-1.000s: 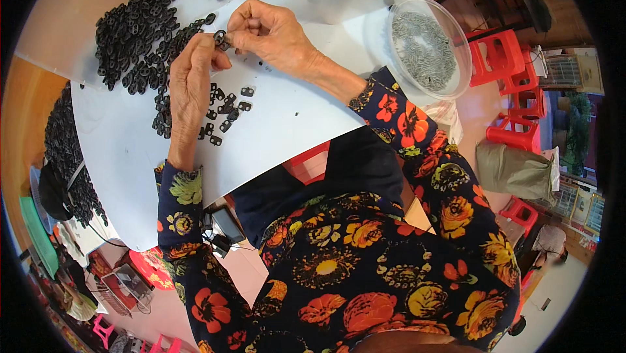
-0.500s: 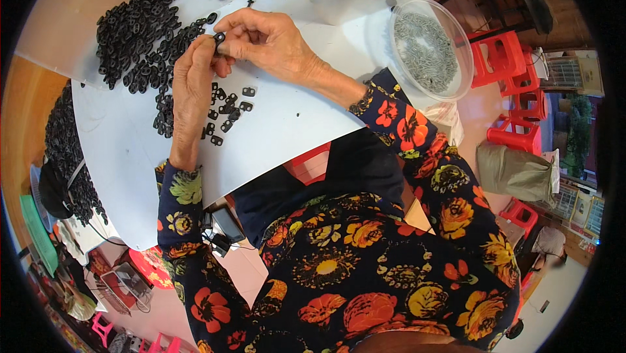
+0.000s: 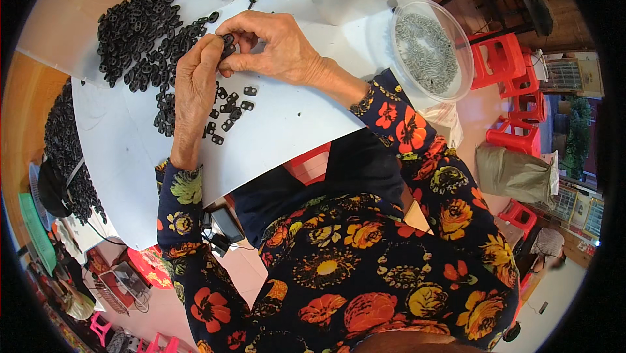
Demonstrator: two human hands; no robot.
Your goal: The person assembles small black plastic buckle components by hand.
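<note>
Both the left hand (image 3: 195, 86) and right hand (image 3: 274, 46) pinch one small black plastic clip (image 3: 229, 41) above the white bench (image 3: 293, 118); its axis is too small to tell. Loose black clips (image 3: 143, 20) lie just beside; a clear round tub (image 3: 430, 50) stands right.

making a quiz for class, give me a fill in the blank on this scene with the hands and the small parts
1. Both hands, the left hand and the right hand, pinch one small ____ part between the fingertips.
2. The big pile of parts lies on a ____ board.
3. The round clear tub holds small ____ pieces.
4. The stools beyond the tub are ____.

Missing words: black; white; grey; red
</note>
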